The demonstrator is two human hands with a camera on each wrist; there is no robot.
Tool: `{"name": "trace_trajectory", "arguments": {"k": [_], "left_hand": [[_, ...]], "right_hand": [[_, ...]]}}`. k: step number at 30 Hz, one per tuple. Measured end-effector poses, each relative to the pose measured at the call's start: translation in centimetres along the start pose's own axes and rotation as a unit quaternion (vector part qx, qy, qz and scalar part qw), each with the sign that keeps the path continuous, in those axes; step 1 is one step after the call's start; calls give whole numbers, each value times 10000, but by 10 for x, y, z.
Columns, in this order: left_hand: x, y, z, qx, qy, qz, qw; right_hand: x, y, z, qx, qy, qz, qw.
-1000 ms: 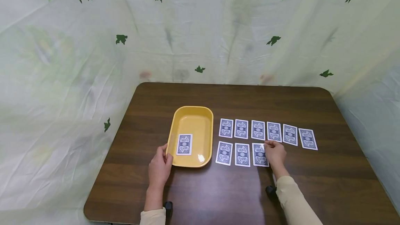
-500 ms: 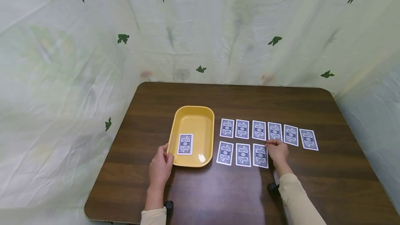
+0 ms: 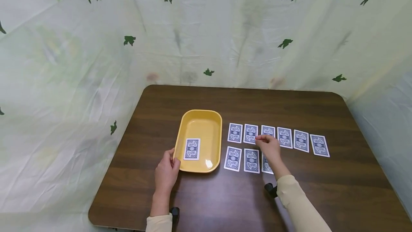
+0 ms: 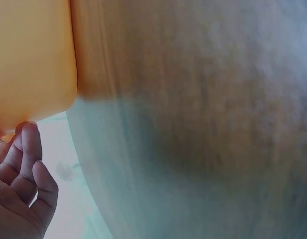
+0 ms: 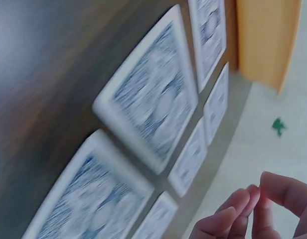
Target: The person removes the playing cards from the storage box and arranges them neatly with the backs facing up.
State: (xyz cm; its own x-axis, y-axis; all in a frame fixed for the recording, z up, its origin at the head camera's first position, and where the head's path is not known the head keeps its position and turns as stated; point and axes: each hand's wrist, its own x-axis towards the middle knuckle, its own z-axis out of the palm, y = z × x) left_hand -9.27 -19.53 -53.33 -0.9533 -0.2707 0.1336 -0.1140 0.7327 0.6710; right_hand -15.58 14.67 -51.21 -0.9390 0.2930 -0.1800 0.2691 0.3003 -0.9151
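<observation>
At the near-left edge of a yellow tray (image 3: pixel 203 126), my left hand (image 3: pixel 166 173) grips the rim between thumb and fingers; the left wrist view shows its fingertips (image 4: pixel 31 134) at the tray's corner. One blue-backed playing card (image 3: pixel 192 149) lies inside the tray. My right hand (image 3: pixel 270 149) hovers over two rows of face-down playing cards, partly covering a lower-row card (image 3: pixel 265 165) and an upper-row card (image 3: pixel 268 130). In the right wrist view its thumb and fingertips (image 5: pixel 253 191) meet, with no card visible between them.
Several cards form the upper row, the rightmost card (image 3: pixel 320 145) slightly turned. Two more lower-row cards (image 3: pixel 233 158) lie between the tray and my right hand. The brown wooden table (image 3: pixel 347 189) ends at a pale leaf-patterned curtain (image 3: pixel 225 38).
My right hand has left the right edge of the third lower-row card and moved left above the cards. My left hand stays at the tray. The head view has shifted slightly.
</observation>
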Motion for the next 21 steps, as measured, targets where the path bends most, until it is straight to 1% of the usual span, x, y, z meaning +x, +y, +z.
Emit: {"name": "trace_trajectory", "arguments": {"k": [8,13,15,16,18,19,21], "left_hand": [[-1,-1,-1,0,-91,-87,9999],[-2,0,-2,-34,-103,-94,9999],[-2,0,-2,-18,-75,-75,9999],[-2,0,-3,-17,-54,-54,10000],[-2,0,-3,-24,-1,-17,10000],[-3,0,-3,-16,37,24,10000],[-3,0,-3,-14,103,85,9999]], "right_hand": [[-3,-27,36,-160,-653,-315,9972],[-8,-44,57,-404,-938,-592,9930],[-11,-51,65,-502,-1067,-770,9900],[-12,-54,69,-532,-1161,-862,9881],[-15,-60,78,-686,-1414,-1124,9812],[-17,-62,83,-788,-1560,-1282,9762],[-19,-65,93,-1071,-1872,-1604,9632]]}}
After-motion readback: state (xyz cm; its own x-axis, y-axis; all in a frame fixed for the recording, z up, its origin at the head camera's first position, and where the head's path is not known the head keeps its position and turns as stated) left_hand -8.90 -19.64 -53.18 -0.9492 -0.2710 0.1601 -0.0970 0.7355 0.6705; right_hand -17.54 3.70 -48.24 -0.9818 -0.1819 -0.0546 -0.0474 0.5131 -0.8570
